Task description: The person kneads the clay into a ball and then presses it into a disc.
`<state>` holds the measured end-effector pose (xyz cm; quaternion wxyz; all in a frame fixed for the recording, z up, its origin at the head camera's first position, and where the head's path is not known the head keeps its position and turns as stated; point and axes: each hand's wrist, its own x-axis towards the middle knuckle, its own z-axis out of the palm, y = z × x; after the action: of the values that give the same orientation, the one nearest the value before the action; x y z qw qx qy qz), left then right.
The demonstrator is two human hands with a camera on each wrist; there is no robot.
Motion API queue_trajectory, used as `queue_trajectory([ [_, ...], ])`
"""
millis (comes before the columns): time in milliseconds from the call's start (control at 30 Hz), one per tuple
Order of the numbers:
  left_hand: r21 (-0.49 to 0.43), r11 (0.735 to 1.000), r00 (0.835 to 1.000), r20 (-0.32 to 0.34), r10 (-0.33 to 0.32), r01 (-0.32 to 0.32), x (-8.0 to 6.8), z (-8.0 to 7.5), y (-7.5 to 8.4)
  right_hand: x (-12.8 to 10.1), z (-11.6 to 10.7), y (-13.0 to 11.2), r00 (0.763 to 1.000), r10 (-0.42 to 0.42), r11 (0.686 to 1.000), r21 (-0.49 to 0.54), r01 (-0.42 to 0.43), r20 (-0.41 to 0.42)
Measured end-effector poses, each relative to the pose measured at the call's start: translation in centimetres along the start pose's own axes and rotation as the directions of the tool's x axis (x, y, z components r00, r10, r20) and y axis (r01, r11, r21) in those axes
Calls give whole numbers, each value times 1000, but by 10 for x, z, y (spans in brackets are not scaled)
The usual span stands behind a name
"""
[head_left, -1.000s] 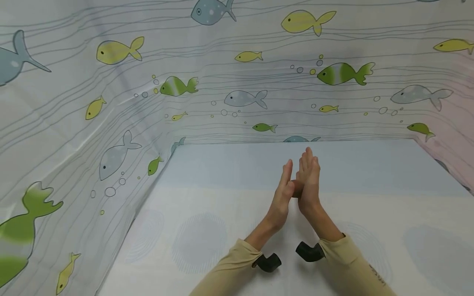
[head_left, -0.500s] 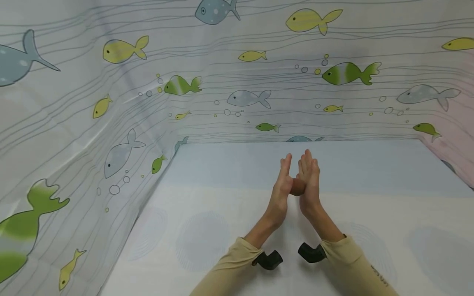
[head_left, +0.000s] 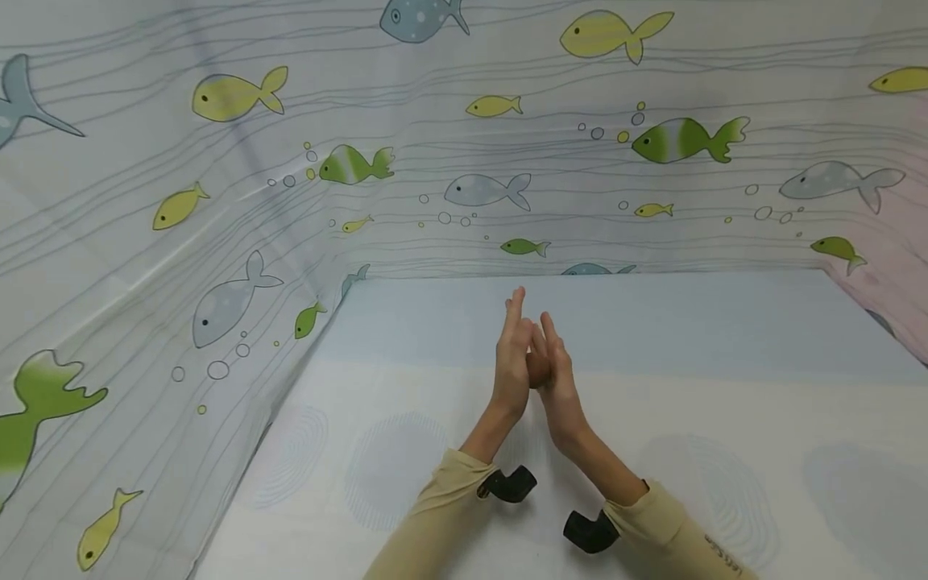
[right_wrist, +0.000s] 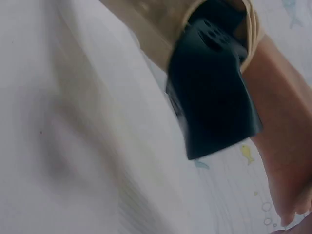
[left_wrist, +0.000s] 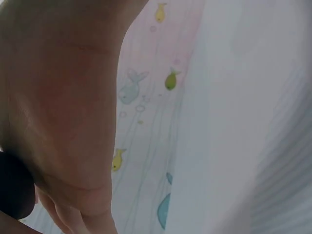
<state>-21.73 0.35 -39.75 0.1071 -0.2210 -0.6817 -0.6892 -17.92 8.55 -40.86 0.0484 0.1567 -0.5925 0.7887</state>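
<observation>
- On the far left hangs a thin plastic curtain printed with yellow, green and grey fish (head_left: 145, 266). It goes round the back and the right side too.
- Next comes the pale table cover with faint blue round patches (head_left: 395, 467). It lies flat and meets the curtain at the back edge.
- The person's left arm reaches in from the bottom, in a tan long sleeve (head_left: 428, 524).
- A small black camera on the left wrist (head_left: 507, 484) sticks out just past the cuff.
- The left hand (head_left: 511, 366) stands up on its edge over the table. Its fingers are straight and point away from the person. The flat palm presses on the thing in the middle.
- Between the two palms sits a small brown lump (head_left: 537, 369). Only a bit of it shows, so I cannot tell its full shape. Both hands touch it, one on each side, and it is held up above the table cover.
- The right hand (head_left: 560, 387) stands up too, palm against the lump. Its fingers are straight and close together. Its fingertips sit a little lower than the left ones.
- A second black camera on the right wrist (head_left: 590, 532) pokes out by the right tan sleeve (head_left: 674, 532).
- In the left wrist view the palm fills the left side, close and blurry, with the fish curtain behind it.
- In the right wrist view I see the other black camera up close and part of a bare wrist.
</observation>
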Motion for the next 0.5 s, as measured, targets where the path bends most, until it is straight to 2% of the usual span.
queue_trajectory([
  [133, 7, 1000, 999, -34, -13, 13, 6, -10, 1, -2, 5, 1, 999, 17, 1000, 18, -18, 51],
  [300, -10, 999, 997, -61, -35, 35, 9, -18, -1, -7, 10, -4, 997, 28, 1000, 8, -29, 65],
  [400, -43, 998, 997, -57, -47, 45, 9, -20, -4, -7, 11, -7, 998, 20, 1000, 9, -21, 60],
  [500, -77, 996, 999, -21, -48, 46, 8, -18, -6, -6, 10, -12, 999, -3, 1000, 15, 2, 51],
])
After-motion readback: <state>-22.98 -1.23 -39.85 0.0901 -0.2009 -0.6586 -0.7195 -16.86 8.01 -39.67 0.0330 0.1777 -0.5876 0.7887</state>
